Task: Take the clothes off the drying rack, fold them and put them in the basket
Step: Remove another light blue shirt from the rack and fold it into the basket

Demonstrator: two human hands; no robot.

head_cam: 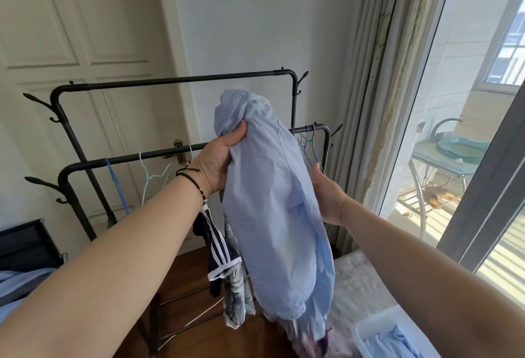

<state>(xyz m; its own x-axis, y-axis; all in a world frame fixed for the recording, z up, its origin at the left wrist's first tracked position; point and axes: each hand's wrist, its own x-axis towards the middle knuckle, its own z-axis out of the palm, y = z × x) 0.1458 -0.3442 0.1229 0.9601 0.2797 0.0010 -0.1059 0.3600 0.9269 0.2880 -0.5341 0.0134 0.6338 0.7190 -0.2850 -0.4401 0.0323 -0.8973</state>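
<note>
A light blue shirt (272, 201) hangs bunched in front of the black drying rack (176, 80). My left hand (218, 160) grips its upper part, thumb over the cloth near the collar. My right hand (329, 195) touches the shirt's right side from behind, fingers mostly hidden by the cloth. Below the shirt a navy garment with white stripes (218, 249) and a grey patterned one (237, 298) hang from the rack. A white basket (366, 332) at the bottom right holds blue cloth (395, 343).
Empty hangers (150, 175) hang on the rack's lower bar, more of them (308, 144) at its right end. A white door is behind the rack, curtains and a glass balcony door to the right. A dark chair (25, 241) with blue cloth stands at the left.
</note>
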